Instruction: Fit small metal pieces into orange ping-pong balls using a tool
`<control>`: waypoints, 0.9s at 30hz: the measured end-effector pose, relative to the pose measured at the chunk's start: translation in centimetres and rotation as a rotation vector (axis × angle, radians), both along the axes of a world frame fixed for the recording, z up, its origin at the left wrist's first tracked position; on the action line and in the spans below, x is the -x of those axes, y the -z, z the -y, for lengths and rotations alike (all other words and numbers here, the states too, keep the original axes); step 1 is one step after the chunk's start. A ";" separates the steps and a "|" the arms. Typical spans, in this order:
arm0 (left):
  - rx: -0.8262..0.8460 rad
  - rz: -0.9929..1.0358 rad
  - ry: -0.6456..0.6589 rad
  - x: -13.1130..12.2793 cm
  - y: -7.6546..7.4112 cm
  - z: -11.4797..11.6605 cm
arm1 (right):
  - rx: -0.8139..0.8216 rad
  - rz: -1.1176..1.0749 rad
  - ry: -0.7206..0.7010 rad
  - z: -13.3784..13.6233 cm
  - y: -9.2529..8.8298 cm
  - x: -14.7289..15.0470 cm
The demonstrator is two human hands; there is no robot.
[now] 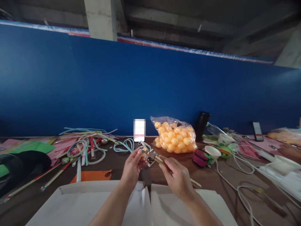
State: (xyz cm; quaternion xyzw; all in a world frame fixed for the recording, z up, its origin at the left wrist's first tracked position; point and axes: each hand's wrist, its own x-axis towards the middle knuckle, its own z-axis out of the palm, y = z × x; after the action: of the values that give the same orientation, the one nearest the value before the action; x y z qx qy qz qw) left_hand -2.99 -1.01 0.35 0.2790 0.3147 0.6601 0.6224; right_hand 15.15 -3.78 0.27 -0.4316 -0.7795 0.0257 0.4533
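Note:
In front of me, above the table, my left hand (133, 166) is closed, its fingertips pinching a small shiny silver-coloured piece (142, 150). My right hand (175, 175) grips a thin wooden stick (160, 160), whose lower end (196, 183) sticks out past the hand. A brown band or block (151, 154) at the stick's upper end is right beside the silver piece; whether they are joined I cannot tell. Just below lies a small white and silvery item (150, 161), partly hidden by the fingers.
White card or box flaps (105, 201) lie under my forearms. Behind the hands stand a clear bag of orange balls (175, 138) and a lit phone (139, 130). Coloured tubes (87, 147) and orange felt (94, 176) are left; a purple pouch (199, 158), paper cup (213, 153) and cables (232, 186) right.

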 end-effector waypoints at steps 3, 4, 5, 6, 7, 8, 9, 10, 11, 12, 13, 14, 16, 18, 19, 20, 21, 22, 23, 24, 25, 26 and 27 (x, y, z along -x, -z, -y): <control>0.009 0.007 -0.007 0.0 0.0 -0.1 | -0.007 0.017 0.003 -0.1 0.1 0.0; 0.006 0.011 -0.010 0.0 0.0 -0.1 | -0.008 0.014 0.001 0.0 0.1 0.0; 0.002 0.012 -0.010 0.0 0.0 -0.1 | -0.005 0.012 0.001 0.0 0.1 0.0; 0.002 0.013 -0.008 0.0 0.0 -0.1 | 0.005 0.013 0.002 0.0 0.1 0.0; 0.006 0.015 -0.007 0.0 0.0 -0.1 | 0.015 0.017 0.002 0.0 0.1 0.0; 0.009 0.017 -0.006 0.0 0.0 -0.1 | 0.025 0.024 0.001 0.1 0.0 0.0; 0.012 0.021 -0.007 0.0 0.0 -0.1 | 0.031 0.029 -0.003 0.1 0.0 0.0; 0.013 0.028 -0.012 0.0 0.0 -0.1 | 0.032 0.029 -0.008 0.1 0.0 0.0; 0.013 0.037 -0.018 0.1 0.0 -0.1 | 0.028 0.021 -0.013 0.1 -0.1 0.0; 0.013 0.046 -0.024 0.1 0.1 -0.1 | 0.022 0.008 -0.017 0.1 -0.1 0.0; 0.012 0.053 -0.026 0.1 0.1 -0.1 | 0.017 -0.006 -0.020 0.1 -0.1 0.1; 0.014 0.059 -0.027 0.1 0.1 -0.1 | 0.015 -0.017 -0.021 0.1 -0.1 0.1; 0.018 0.066 -0.025 0.2 0.2 -0.1 | 0.013 -0.028 -0.023 0.1 -0.1 0.1; 0.016 0.067 -0.024 0.2 0.2 -0.1 | 0.013 -0.035 -0.022 0.1 0.0 0.1; 0.015 0.065 -0.025 0.2 0.2 -0.1 | 0.012 -0.039 -0.021 0.1 0.0 0.1; 0.014 0.059 -0.025 0.1 0.1 0.0 | 0.012 -0.043 -0.019 0.1 0.0 0.1; 0.013 0.050 -0.024 0.1 0.1 0.0 | 0.012 -0.044 -0.016 0.1 0.0 0.1; 0.012 0.037 -0.019 0.1 0.0 0.0 | 0.013 -0.041 -0.013 0.1 0.1 0.1; 0.008 0.025 -0.011 0.0 0.0 0.0 | 0.014 -0.035 -0.010 0.1 0.1 0.1; 0.004 0.015 -0.003 0.0 -0.1 0.0 | 0.016 -0.026 -0.006 0.1 0.1 0.1; -0.001 0.009 0.001 0.0 -0.1 0.0 | 0.016 -0.017 -0.003 0.1 0.1 0.1; -0.004 0.007 0.001 0.0 -0.1 -0.1 | 0.014 -0.012 0.000 0.0 0.0 0.1; -0.004 0.007 -0.003 0.0 0.0 -0.1 | 0.012 -0.009 0.001 0.0 0.0 0.1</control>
State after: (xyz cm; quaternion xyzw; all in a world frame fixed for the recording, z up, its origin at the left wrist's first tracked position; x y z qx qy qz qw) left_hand -2.96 -0.91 0.39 0.2775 0.3115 0.6626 0.6220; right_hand 15.06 -3.82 0.22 -0.4347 -0.7769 0.0320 0.4544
